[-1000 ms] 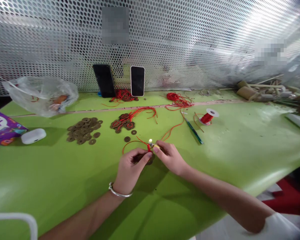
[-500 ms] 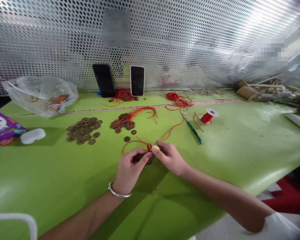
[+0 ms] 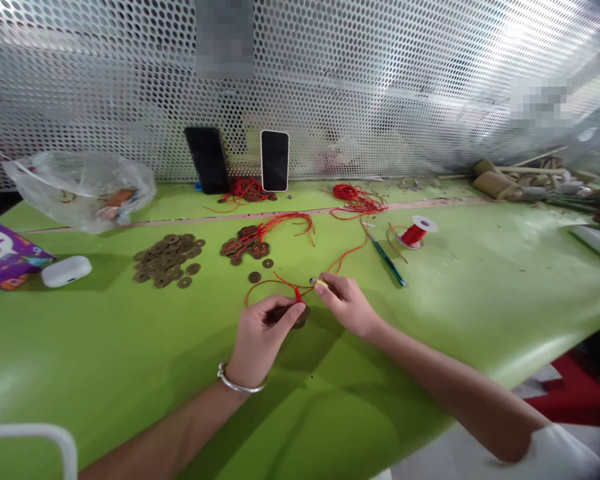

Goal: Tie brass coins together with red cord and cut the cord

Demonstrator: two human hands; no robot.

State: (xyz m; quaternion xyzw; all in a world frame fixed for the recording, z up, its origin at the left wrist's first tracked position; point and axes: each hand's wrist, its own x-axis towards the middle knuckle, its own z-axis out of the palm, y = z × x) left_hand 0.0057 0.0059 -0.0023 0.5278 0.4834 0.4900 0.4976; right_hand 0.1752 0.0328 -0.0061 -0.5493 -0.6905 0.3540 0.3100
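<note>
Hands pinch red cord (image 3: pixel 275 283) and lighter (image 3: pixel 320 283) over green table (image 3: pixel 105 347)

Nearest, at the bottom left corner, a white curved rail (image 3: pixel 35 435) is cut off by the frame, and what it belongs to cannot be told. Both forearms reach in from the bottom edge. The left one wears a silver bangle (image 3: pixel 240 385). The left hand (image 3: pixel 260 333) is closed, thumb and fingertips pinching the red cord at its knot. Dark coins (image 3: pixel 301 319) lie under the fingers, mostly hidden, so their number is unclear. Just beside it, the right hand (image 3: pixel 350 305) is curled shut on the small yellow lighter, of which only the metal tip shows.

Beyond the hands lie a loose coin pile (image 3: pixel 167 259), a second heap tangled with cord (image 3: pixel 247 243), a green pen (image 3: pixel 387 261) and a red thread spool (image 3: pixel 416 233). At the left are a white case (image 3: pixel 66 271), a purple box (image 3: pixel 3 257) cut by the frame edge, and a clear plastic bag (image 3: pixel 83 187) with contents too blurred to name.

Farthest back, two phones (image 3: pixel 275 161) lean against a perforated metal screen (image 3: pixel 380 80), and the clutter at the far right (image 3: pixel 525 180) is hard to make out.
</note>
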